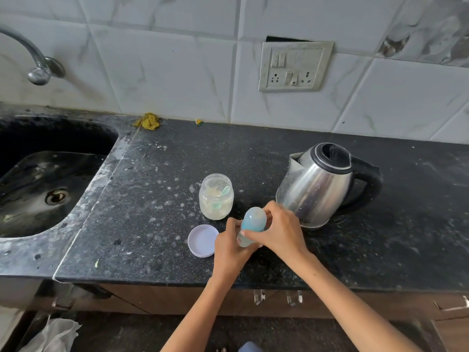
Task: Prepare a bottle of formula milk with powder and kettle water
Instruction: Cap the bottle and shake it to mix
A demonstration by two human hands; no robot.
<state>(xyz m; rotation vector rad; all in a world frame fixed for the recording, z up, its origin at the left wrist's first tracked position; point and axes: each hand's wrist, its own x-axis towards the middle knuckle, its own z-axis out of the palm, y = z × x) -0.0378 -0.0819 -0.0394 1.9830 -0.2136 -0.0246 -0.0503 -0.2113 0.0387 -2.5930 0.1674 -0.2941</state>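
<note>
A baby bottle (245,239) with a pale blue cap (253,218) stands near the front of the black counter (152,224). My left hand (232,250) wraps around the bottle's body from the left. My right hand (279,228) grips the blue cap from the right. An open clear jar of powder (216,196) with a green scoop inside stands just behind the bottle. The jar's lilac lid (202,240) lies flat to the left of my left hand. The steel kettle (319,184), lid shut and black handle pointing right, stands behind my right hand.
A dark sink (45,184) with a tap (38,62) lies at the left. A yellow cloth (148,121) sits by the tiled wall. A switch and socket plate (294,66) is on the wall above the kettle. Cabinet handles (276,297) sit under the counter edge.
</note>
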